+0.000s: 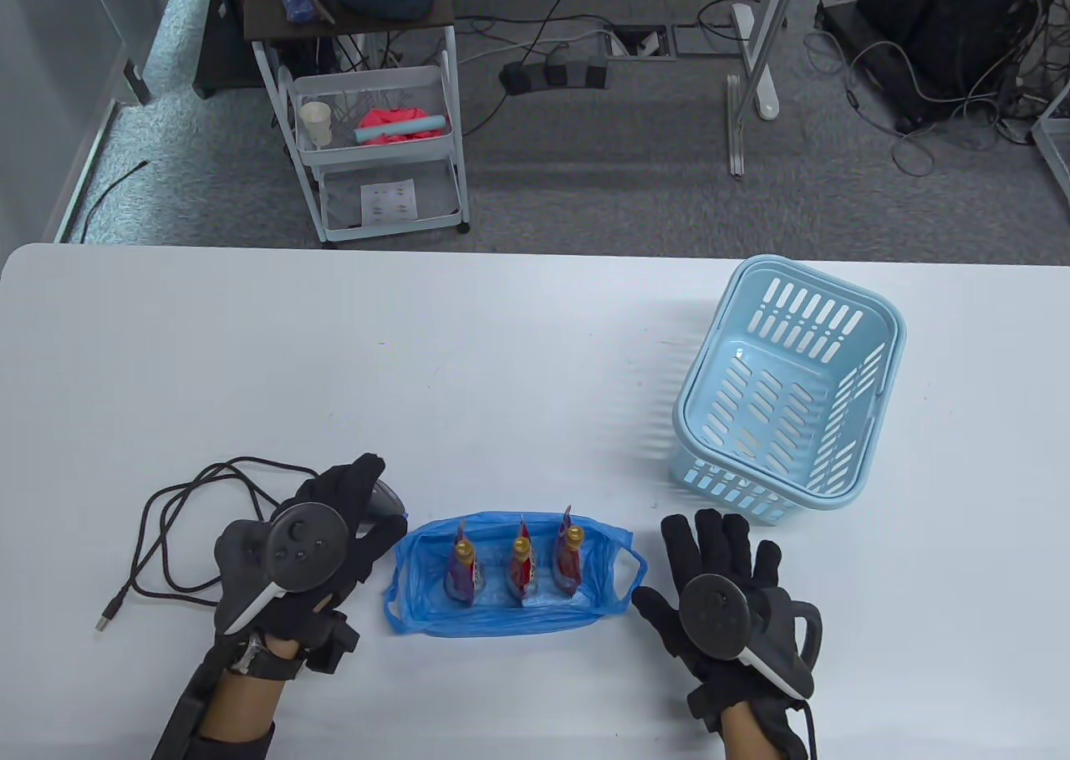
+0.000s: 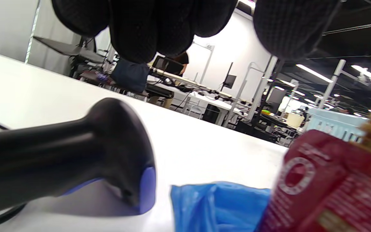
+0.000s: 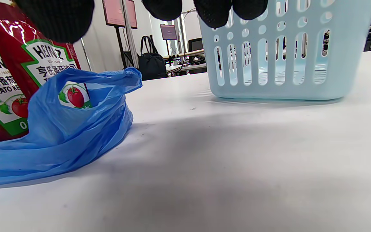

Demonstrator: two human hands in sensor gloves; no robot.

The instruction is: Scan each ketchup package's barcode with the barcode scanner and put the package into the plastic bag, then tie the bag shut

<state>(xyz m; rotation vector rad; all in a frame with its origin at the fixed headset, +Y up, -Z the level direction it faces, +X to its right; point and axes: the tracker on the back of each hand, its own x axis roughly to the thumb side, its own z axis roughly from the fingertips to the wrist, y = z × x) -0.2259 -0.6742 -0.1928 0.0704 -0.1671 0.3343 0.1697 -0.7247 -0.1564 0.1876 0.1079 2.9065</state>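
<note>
Only right wrist view reads Heinz (image 3: pixel 47 50).

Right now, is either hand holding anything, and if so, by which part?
Neither holds anything. The left hand hovers over the barcode scanner lying on the table; the right hand is spread open beside the blue bag.

black knit gloves — left hand (image 1: pixel 322 555), right hand (image 1: pixel 727 597); dark round trackers, white-edged straps.
</note>
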